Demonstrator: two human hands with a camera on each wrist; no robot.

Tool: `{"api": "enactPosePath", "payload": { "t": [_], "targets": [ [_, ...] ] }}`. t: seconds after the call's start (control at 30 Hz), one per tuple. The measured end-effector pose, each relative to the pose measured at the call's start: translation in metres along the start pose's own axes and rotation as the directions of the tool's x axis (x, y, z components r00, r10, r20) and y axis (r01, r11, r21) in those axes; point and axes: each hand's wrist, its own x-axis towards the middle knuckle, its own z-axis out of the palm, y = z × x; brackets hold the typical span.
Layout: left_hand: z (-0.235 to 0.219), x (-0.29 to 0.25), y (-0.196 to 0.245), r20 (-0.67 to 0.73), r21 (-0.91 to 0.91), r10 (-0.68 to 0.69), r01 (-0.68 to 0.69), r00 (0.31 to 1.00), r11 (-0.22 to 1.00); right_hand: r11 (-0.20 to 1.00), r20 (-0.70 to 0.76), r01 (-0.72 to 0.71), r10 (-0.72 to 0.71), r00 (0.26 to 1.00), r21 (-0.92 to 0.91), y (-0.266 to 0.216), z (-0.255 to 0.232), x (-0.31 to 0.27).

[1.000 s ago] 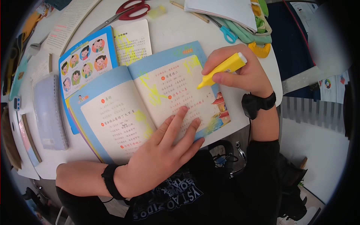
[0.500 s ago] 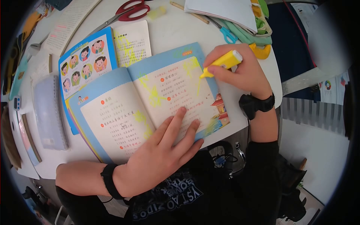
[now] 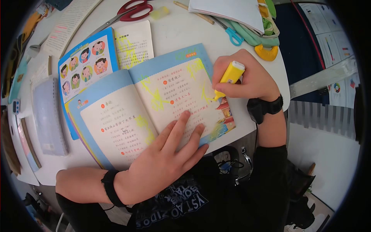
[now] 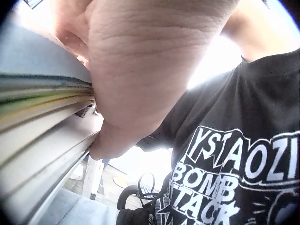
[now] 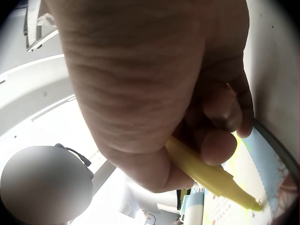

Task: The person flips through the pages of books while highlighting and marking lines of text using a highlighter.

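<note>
An open book with blue-bordered pages (image 3: 112, 104) lies on the white table, with yellow strokes on both pages. My right hand (image 3: 247, 79) grips a yellow highlighter (image 3: 232, 73), its tip down at the right page's edge beside the printed pagoda. In the right wrist view, the thumb and curled fingers of the hand (image 5: 154, 84) pinch the highlighter (image 5: 206, 173) close to the page. My left hand (image 3: 162, 154) rests with spread fingers on the lower part of the book; the left wrist view shows the hand (image 4: 140, 61) against the page edges.
Behind the book lie a blue booklet with cartoon faces (image 3: 65, 63), a printed page with yellow marks (image 3: 141, 38) and red-handled scissors (image 3: 135, 14). A spiral notebook (image 3: 50, 116) is at left. Teal scissors (image 3: 234, 36), papers (image 3: 228, 11) and a green pouch (image 3: 266, 38) stand at the back right.
My right hand first moved the highlighter up along the right page's margin, then back down, and the highlighter stands more upright. My left hand has stayed on the book.
</note>
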Motion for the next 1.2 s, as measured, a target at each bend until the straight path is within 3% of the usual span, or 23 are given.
{"api": "enactPosePath", "payload": {
  "t": [0.03,0.1,0.2,0.33,0.43,0.5,0.53,0.6,0.73,0.8,0.83,0.93,1.03,1.1,1.17,1.2],
  "targets": [
    [0.001,-0.001,0.001,0.008,-0.009,0.000,0.001,1.000,1.000,1.000,0.004,-0.006,0.006,1.000,0.004,0.003,0.002,0.001],
    [0.002,-0.001,0.002,0.014,-0.007,-0.002,0.002,1.000,1.000,0.989,-0.194,0.146,-0.148,0.970,-0.023,0.008,0.012,0.004],
    [0.002,-0.001,0.001,0.012,0.019,0.001,-0.002,1.000,1.000,0.997,-0.149,0.059,-0.064,0.987,-0.040,0.004,0.008,0.002],
    [0.000,-0.001,0.001,-0.008,0.006,-0.005,0.005,1.000,1.000,0.997,-0.196,0.069,-0.063,0.979,0.026,0.003,0.008,0.003],
    [0.000,-0.001,0.001,0.001,-0.001,0.001,-0.001,1.000,1.000,1.000,-0.228,-0.008,0.009,0.974,0.006,0.002,0.006,0.003],
    [0.000,-0.001,0.000,0.013,-0.007,0.001,-0.001,1.000,1.000,0.999,-0.048,0.021,-0.023,0.999,-0.024,0.001,0.003,-0.002],
    [0.000,-0.002,0.000,0.022,0.001,0.007,-0.007,1.000,1.000,1.000,-0.043,0.015,-0.016,0.999,-0.015,0.000,0.005,-0.003],
    [0.001,-0.002,0.001,0.021,0.010,0.010,-0.010,1.000,1.000,0.985,-0.042,0.159,-0.156,0.987,0.062,-0.006,0.004,-0.002],
    [-0.002,0.000,0.000,0.009,0.024,0.008,-0.008,1.000,1.000,0.984,-0.176,0.169,-0.157,0.972,0.055,-0.009,0.005,0.000],
    [-0.002,0.000,0.000,0.011,0.025,0.013,-0.014,1.000,1.000,0.997,-0.120,-0.075,0.071,0.990,-0.035,-0.005,0.000,-0.003],
    [-0.001,0.000,0.000,0.015,0.014,0.016,-0.016,1.000,1.000,0.996,-0.118,-0.079,0.075,0.990,-0.032,0.000,-0.004,-0.007],
    [0.000,-0.001,0.000,0.032,0.014,0.015,-0.015,0.999,1.000,0.973,-0.354,0.224,-0.193,0.915,0.049,0.017,-0.010,-0.012],
    [0.002,-0.001,0.000,0.024,0.030,0.017,-0.018,1.000,0.999,0.980,-0.346,0.123,-0.063,0.936,0.154,-0.004,-0.009,-0.017],
    [-0.001,0.000,0.001,0.017,0.031,0.013,-0.014,1.000,0.999,0.974,-0.315,0.185,-0.135,0.940,0.134,0.001,-0.002,-0.008],
    [-0.002,0.001,0.001,0.010,0.028,0.008,-0.008,1.000,1.000,0.992,-0.133,0.106,-0.097,0.986,0.067,0.005,0.005,0.000],
    [0.000,0.001,0.001,0.001,0.019,0.005,-0.005,1.000,1.000,0.999,-0.099,-0.008,0.013,0.995,0.052,0.005,0.006,-0.001]
  ]
}}
